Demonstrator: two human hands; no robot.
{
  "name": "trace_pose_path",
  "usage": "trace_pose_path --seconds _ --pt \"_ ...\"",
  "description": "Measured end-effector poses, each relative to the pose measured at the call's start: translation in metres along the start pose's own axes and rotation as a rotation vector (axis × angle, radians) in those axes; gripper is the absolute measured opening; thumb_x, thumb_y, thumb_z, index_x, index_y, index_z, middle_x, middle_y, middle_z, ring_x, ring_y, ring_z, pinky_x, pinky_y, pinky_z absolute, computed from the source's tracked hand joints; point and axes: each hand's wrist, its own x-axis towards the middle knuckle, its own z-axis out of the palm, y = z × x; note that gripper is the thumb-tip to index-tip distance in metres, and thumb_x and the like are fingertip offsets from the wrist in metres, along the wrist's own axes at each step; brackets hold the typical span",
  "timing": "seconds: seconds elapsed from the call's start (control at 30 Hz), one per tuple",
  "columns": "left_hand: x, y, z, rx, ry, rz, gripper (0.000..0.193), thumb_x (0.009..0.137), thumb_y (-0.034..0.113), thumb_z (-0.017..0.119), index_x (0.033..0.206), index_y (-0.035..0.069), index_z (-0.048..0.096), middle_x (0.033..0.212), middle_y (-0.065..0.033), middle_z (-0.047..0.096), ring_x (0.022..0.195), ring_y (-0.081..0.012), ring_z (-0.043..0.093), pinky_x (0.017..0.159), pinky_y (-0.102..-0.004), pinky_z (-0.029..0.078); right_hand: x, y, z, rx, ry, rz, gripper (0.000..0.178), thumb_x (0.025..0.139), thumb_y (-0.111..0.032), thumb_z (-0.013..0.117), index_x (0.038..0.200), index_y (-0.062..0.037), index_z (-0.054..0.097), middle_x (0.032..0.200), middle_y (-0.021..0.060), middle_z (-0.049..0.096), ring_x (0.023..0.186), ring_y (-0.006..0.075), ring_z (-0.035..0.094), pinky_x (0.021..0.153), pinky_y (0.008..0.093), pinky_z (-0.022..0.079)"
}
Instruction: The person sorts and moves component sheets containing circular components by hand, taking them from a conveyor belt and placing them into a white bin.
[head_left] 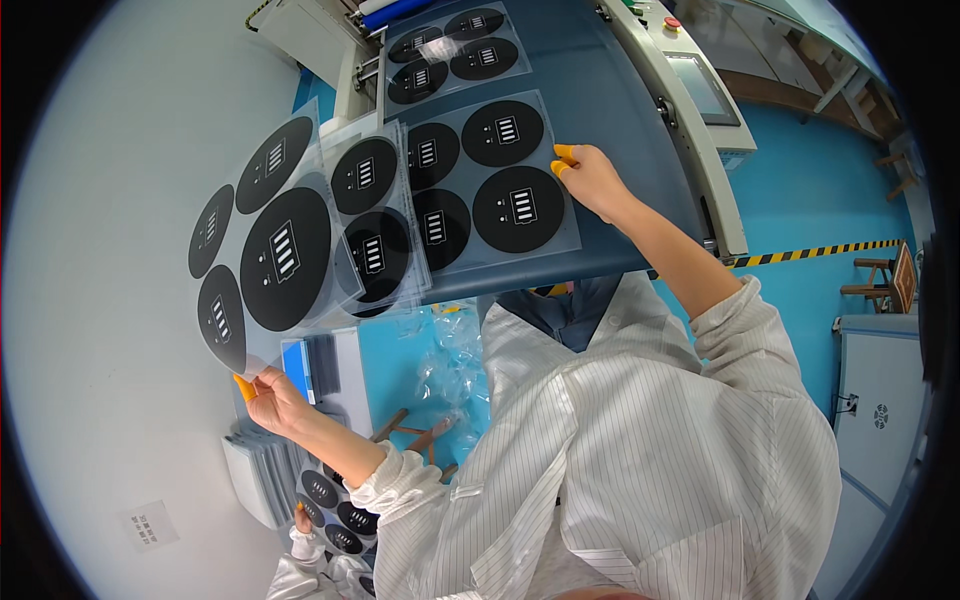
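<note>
My left hand (275, 403) pinches the lower corner of a clear plastic sheet with black discs (285, 262), holding it up tilted at the left. Each disc carries white bar marks. Yellow finger cots cover some of my fingertips. On the dark belt, my right hand (597, 183) has thumb and forefinger closed at the right edge of a second clear sheet with black discs (516, 208). Between the two, a stack of similar sheets (372, 175) lies at the belt's left side, partly overlapping the second sheet. The raised sheet covers part of that stack.
Farther along the dark belt (590, 95) lies another disc sheet (484, 58). A machine panel with a screen (700, 88) and red button (672, 23) flanks it. Below left are a wooden stool (425, 435), clear plastic wrap (450, 365), stacked sheets (262, 475) and another person's hand (302, 518).
</note>
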Motion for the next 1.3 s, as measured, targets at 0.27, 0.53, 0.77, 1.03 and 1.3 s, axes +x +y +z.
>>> trace_pose_path --seconds 0.27,0.53,0.77,1.03,1.3 --pt "-0.002 -0.004 0.004 0.026 -0.031 -0.065 0.020 0.085 -0.002 0.046 0.100 -0.014 0.048 0.101 -0.0222 0.056 0.092 -0.0285 0.057 0.083 -0.0388 0.050 0.040 -0.004 0.010 -0.130 0.042 -0.064 0.033 0.080 -0.012 0.045 0.103 0.0088 0.054 0.112 0.0295 0.045 0.101 0.0400 0.048 0.085 0.0388 0.040" --pt "-0.005 -0.045 0.009 0.132 0.044 -0.083 0.020 0.085 0.001 0.047 0.101 -0.009 0.051 0.106 -0.0199 0.056 0.098 -0.0255 0.055 0.085 -0.0341 0.047 0.036 -0.036 0.009 -0.097 -0.012 -0.209 0.033 0.083 -0.011 0.041 0.109 0.0078 0.049 0.111 0.0228 0.050 0.103 0.0332 0.049 0.087 0.0373 0.039" --pt "-0.020 -0.085 -0.002 0.175 0.116 -0.063 0.022 0.083 0.007 0.053 0.102 -0.004 0.054 0.100 -0.0151 0.059 0.083 -0.0184 0.057 0.071 -0.0287 0.049 -0.054 -0.102 0.002 1.012 -0.484 -0.198 0.037 0.087 -0.017 0.047 0.117 0.0030 0.045 0.111 0.0130 0.052 0.102 0.0197 0.051 0.090 0.0316 0.040" --pt "-0.043 -0.121 0.023 0.703 0.006 -0.162 0.017 0.088 0.009 0.043 0.100 0.000 0.049 0.091 -0.0111 0.057 0.075 -0.0178 0.057 0.071 -0.0323 0.051 -0.045 -0.082 -0.043 1.060 -0.252 -0.067 0.039 0.091 -0.013 0.034 0.126 0.0045 0.033 0.126 0.0140 0.043 0.115 0.0220 0.043 0.100 0.0340 0.031" --pt "0.024 0.000 -0.071 2.042 0.372 0.583 0.019 0.077 0.009 0.052 0.091 0.000 0.060 0.083 -0.0175 0.060 0.070 -0.0255 0.058 0.062 -0.0344 0.046 -0.033 -0.010 -0.112 1.201 -0.473 -0.102 0.037 0.091 -0.009 0.031 0.125 0.0045 0.034 0.125 0.0166 0.044 0.115 0.0237 0.043 0.100 0.0367 0.033"
